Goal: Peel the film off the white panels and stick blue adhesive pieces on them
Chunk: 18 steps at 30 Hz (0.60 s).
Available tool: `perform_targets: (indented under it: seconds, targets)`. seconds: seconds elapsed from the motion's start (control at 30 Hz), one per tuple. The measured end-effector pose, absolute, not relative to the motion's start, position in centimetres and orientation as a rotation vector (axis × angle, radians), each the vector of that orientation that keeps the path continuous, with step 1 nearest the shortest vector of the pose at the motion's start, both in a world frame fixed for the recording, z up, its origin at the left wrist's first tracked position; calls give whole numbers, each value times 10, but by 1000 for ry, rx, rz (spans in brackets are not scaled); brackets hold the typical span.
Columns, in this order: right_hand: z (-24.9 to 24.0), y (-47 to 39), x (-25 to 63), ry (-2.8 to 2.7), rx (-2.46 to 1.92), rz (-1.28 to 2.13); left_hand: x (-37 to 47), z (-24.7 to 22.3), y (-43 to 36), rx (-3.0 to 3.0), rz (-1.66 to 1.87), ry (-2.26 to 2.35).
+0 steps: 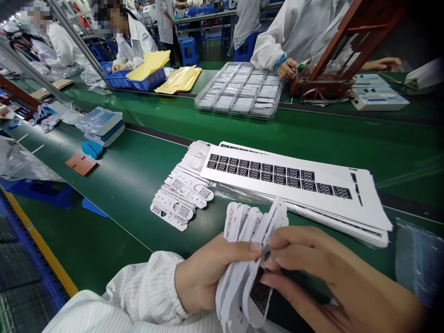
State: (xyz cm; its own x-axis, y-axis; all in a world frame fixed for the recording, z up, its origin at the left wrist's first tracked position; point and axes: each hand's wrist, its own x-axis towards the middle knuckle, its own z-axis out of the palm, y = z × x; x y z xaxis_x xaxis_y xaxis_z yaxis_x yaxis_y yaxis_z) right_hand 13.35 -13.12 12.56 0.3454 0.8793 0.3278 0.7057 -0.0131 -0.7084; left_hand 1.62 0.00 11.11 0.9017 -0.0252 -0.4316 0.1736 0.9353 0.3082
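Note:
My left hand [208, 268] is wrapped round a thick bundle of long white rounded die-cut pieces [236, 282], thumb across the front. The pieces stand on edge and fan apart slightly; some carry small dark printing. On the near side of the bundle, my right hand [322, 273] pinches the outermost white piece between thumb and fingers, by a dark patch. Beyond my hands, a spread row of similar white pieces [182, 189] with black digit-like prints lies on the green bench. To its right rests a stack of white sheets [333, 208] bearing rows of black printed labels.
A clear compartment tray [239, 90] of white parts sits across the bench, beside a person at a brown fixture [326, 78]. Blue bins [138, 81], yellow sheets [180, 78], wrapped blue stacks [100, 122] and a brown plate [81, 164] lie leftward. A plastic bag [418, 259] lies at right.

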Motion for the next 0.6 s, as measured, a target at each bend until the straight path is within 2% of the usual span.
perform_targets:
  seconds: [0.3, 0.6]
  targets:
    - [139, -117, 133, -1542, -1680, 406, 19, 111, 0, 366, -123, 457]
    - [142, -116, 125, -1523, -1627, 409, 15, 107, 7, 354, -193, 483]
